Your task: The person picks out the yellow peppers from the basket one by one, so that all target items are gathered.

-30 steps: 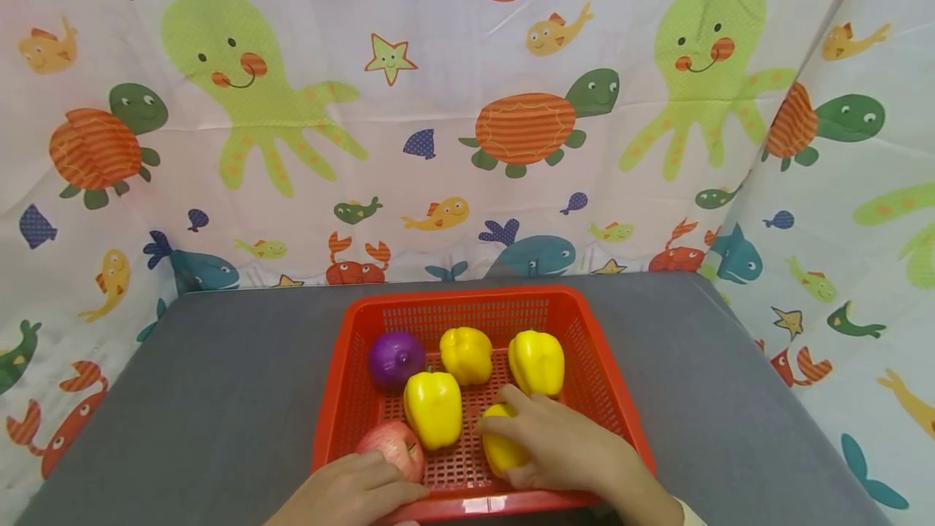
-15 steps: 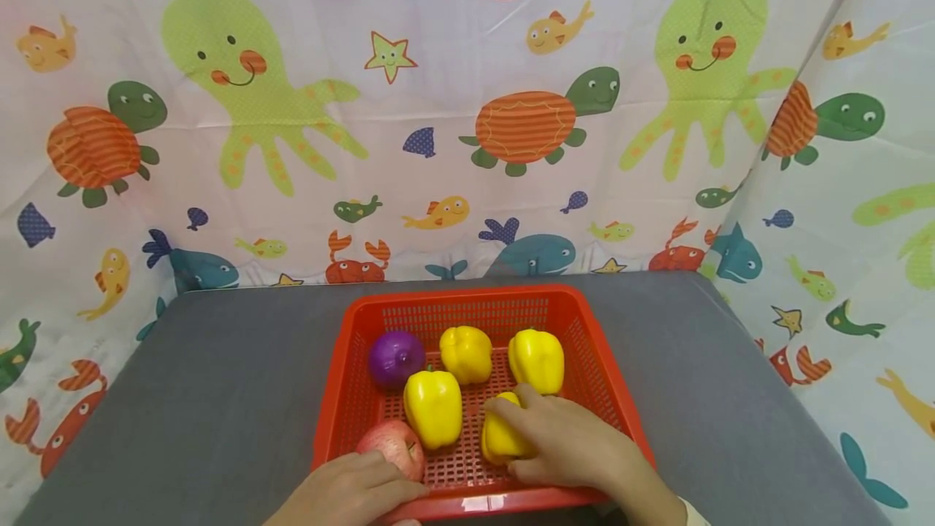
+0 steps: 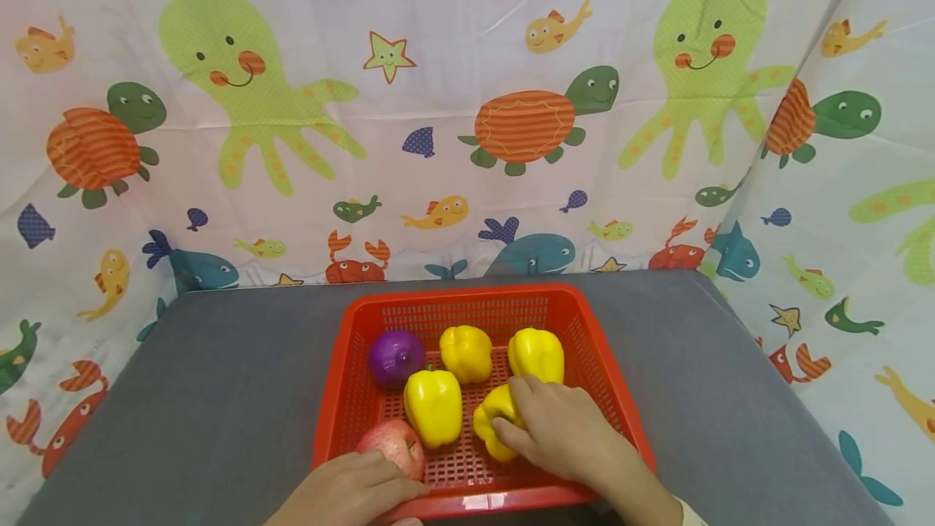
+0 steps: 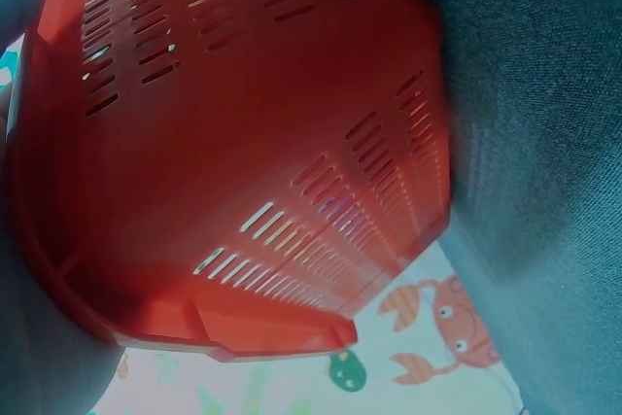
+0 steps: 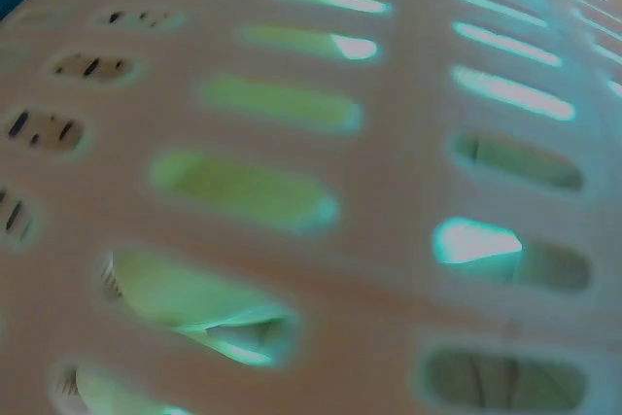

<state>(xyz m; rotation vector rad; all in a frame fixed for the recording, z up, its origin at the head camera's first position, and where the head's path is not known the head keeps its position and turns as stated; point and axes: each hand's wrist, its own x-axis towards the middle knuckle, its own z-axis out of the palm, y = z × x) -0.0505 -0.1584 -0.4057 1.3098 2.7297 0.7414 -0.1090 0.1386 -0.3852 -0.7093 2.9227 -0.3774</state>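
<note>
A yellow pepper is gripped by the right hand in the near right part of a red basket, with fingers laid over its far side and the thumb set against its near side. By this hold the pepper seems to be kept from rolling; whether it is raised off the slotted floor cannot be told, and its stem is hidden. The near left rim is grasped by the left hand, with fingers hooked over the edge and the thumb outside, probably so that the basket is steadied while the other hand is busy. Just beyond those fingers an apple is set in the near left corner, partly covered; whether it is touched is unclear. A second pepper is stood just beside the apple, toward the middle, and behind it a round purple vegetable is placed at the left. Along the back, a third pepper is seen at the centre and a fourth pepper at the right, just past the right hand. The basket is rested on a grey table, behind which a printed curtain is hung. In the right wrist view only blurred slots are shown.
</note>
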